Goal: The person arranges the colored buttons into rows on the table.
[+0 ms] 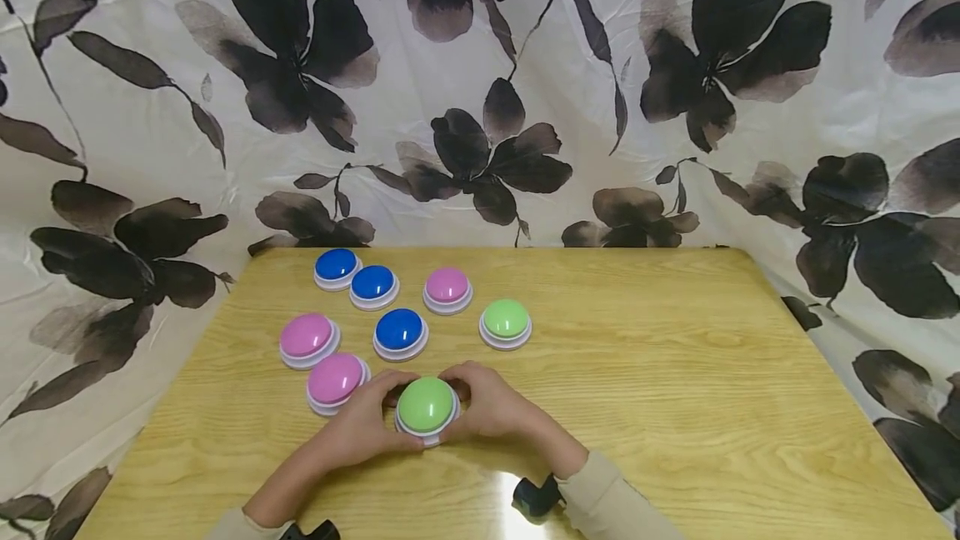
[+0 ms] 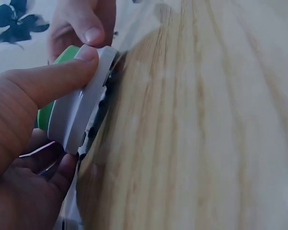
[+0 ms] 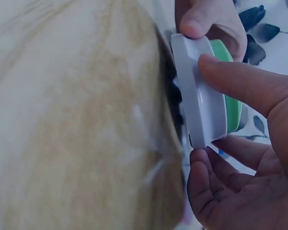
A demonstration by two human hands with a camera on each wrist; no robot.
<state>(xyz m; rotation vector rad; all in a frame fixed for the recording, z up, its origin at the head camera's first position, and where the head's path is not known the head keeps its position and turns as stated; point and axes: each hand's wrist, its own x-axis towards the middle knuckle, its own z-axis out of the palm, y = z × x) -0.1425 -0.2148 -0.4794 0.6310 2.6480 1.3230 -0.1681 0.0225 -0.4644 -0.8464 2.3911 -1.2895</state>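
Both hands hold one push button (image 1: 425, 405) with a domed green top and a white round base. My left hand (image 1: 369, 422) grips its left side, thumb near the front edge and fingers round the back. From the right, my right hand (image 1: 491, 405) grips it the same way. In the left wrist view the thumb presses on the white base (image 2: 77, 112), and the fingertips curl at its far edge. The right wrist view shows the base (image 3: 199, 91) between thumb and fingers, close over the table with a dark strip beneath.
Left of the hands stand two pink buttons (image 1: 334, 378), the nearer one right by my left hand. Farther back are several blue buttons (image 1: 399, 329), another pink button (image 1: 447, 285) and a second green button (image 1: 506, 319). A flowered cloth (image 1: 480, 65) hangs behind the wooden table (image 1: 675, 373).
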